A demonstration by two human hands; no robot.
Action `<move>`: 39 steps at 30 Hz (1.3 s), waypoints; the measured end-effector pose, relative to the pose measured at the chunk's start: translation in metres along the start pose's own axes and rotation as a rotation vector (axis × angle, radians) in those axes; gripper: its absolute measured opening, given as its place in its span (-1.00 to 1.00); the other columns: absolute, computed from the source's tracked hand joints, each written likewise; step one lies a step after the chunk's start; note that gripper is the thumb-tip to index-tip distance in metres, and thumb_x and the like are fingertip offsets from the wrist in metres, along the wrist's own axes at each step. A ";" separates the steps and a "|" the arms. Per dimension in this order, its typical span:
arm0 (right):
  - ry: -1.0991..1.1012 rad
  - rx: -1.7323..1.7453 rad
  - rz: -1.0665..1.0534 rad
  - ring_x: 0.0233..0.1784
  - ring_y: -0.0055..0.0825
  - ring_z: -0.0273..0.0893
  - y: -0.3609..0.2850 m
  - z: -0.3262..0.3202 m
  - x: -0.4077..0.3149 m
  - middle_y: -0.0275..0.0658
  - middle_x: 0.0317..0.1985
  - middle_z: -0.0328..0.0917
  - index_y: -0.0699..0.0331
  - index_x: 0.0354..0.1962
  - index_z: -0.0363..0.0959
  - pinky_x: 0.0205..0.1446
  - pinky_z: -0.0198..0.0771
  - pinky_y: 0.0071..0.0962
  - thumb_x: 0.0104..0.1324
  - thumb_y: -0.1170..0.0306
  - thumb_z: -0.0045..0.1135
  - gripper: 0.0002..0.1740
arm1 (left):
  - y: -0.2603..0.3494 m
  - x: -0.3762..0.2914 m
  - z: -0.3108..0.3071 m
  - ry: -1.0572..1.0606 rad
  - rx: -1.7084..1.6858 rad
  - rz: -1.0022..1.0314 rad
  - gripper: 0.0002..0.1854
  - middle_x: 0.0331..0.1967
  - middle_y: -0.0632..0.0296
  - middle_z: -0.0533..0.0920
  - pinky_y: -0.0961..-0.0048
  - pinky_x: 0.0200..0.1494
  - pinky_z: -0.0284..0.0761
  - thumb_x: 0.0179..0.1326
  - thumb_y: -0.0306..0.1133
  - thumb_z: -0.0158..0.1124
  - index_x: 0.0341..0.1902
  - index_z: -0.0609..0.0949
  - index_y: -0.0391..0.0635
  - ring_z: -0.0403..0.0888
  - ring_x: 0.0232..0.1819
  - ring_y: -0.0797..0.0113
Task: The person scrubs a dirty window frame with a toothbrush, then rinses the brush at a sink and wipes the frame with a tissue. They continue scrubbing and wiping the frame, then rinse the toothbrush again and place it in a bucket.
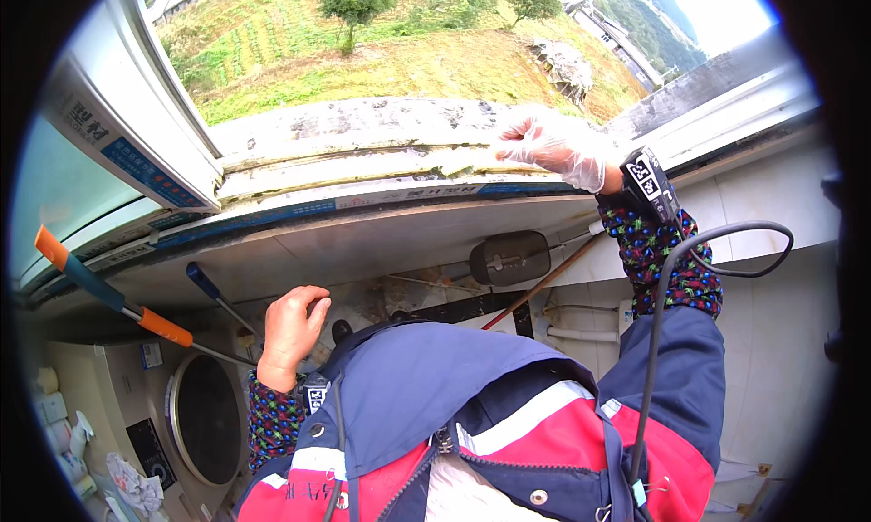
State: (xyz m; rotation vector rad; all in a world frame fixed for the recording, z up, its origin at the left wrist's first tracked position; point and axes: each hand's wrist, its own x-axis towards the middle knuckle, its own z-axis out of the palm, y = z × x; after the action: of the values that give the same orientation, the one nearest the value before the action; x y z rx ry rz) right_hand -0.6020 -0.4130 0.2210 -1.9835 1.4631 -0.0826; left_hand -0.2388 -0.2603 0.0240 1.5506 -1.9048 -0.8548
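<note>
My right hand (544, 148), in a clear plastic glove, is at the window's sliding track (326, 171). Its fingers are pinched around what looks like a small pale brush (457, 161), whose bristles lie in the track; glare hides most of its handle. Dark grime marks the track and the outer sill (354, 117). Bare and holding nothing, my left hand (294, 328) hangs in front of my body below the sill, its fingers loosely curled and the thumb apart.
A pole with orange grips (163, 326) and a blue-handled tool (204, 280) lean at the left. A washing machine (129, 386) stands below, beside several bottles (78, 433). A wooden stick (537, 284) leans under the sill. A black cable (660, 318) loops by my right arm.
</note>
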 end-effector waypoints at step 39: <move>0.058 -0.124 -0.455 -0.29 -0.52 0.53 -0.124 0.136 0.123 -0.17 -0.30 0.63 0.37 -0.06 0.55 -0.21 0.44 -0.50 0.43 0.20 0.02 -0.61 | -0.023 -0.028 -0.019 0.061 0.014 -0.123 -0.83 -0.31 0.13 0.69 0.24 -0.18 0.55 0.16 -0.33 0.26 -0.24 0.68 -0.11 0.65 -0.26 0.07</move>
State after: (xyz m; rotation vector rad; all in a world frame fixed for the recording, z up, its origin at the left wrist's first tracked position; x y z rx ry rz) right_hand -0.3964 -0.4378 0.1424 -2.4011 1.0461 -0.2526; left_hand -0.2051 -0.2388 0.0187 1.6973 -1.7906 -0.8377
